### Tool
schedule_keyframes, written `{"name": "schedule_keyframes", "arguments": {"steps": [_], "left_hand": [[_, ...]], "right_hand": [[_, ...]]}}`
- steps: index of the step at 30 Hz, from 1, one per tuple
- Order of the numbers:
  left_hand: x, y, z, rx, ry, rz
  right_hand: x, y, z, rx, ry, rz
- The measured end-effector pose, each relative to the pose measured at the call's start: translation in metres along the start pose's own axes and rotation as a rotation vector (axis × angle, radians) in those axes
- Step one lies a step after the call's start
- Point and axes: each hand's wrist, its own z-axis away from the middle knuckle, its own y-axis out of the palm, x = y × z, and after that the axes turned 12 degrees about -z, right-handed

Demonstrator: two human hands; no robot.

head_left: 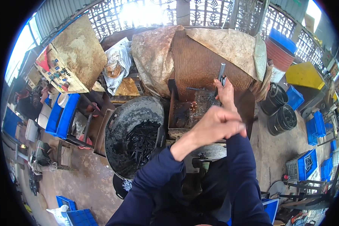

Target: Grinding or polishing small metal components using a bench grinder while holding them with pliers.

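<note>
Head view. Landmark: one large, round, dark-grey tub (117,113), holding a heap of thin, elongated black pieces (141,141).

Item: one silver-grey, cylindrical metal piece (222,70), being held up well to the right of the tub and beyond it. Its long axis is running nearly upright in the view, leaning slightly right; its bright end is pointing away from the person, its darker lower part is running into the grip.

Right hand (225,92): gripping the metal piece, fingers closing around its lower part.

Left hand (218,124): crossing above the right wrist, to the right of the tub; fingers curling, blurring; whether it is holding anything, cannot tell.

Surroundings: one rust-brown metal tray (172,116), sitting just right of the tub; one crumpled white plastic bag (118,62), lying beyond it; blue rectangular plastic bins (56,122), standing to its left.
</note>
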Motion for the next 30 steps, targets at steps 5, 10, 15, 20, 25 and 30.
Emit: {"name": "schedule_keyframes", "arguments": {"steps": [5,10,15,20,25,30], "left_hand": [[0.042,-0.013,-0.047,-0.249,-0.093,0.016],[0.078,-0.044,-0.044,-0.455,-0.275,0.061],[0.132,-0.055,-0.026,-0.534,-0.488,0.084],[0.143,-0.061,-0.015,-0.544,-0.604,-0.044],[0.145,-0.062,-0.016,-0.576,-0.546,-0.121],[0.148,-0.062,-0.017,-0.550,-0.461,-0.196]], "right_hand": [[-0.049,0.001,-0.019,-0.083,0.019,-0.654],[0.023,0.001,0.015,0.044,0.022,-0.091],[0.026,-0.003,0.010,0.023,0.132,-0.022],[0.024,-0.002,0.008,0.025,0.090,-0.001],[0.027,0.000,0.010,0.008,0.076,-0.002],[0.029,0.001,0.010,0.017,0.087,0.053]]}}
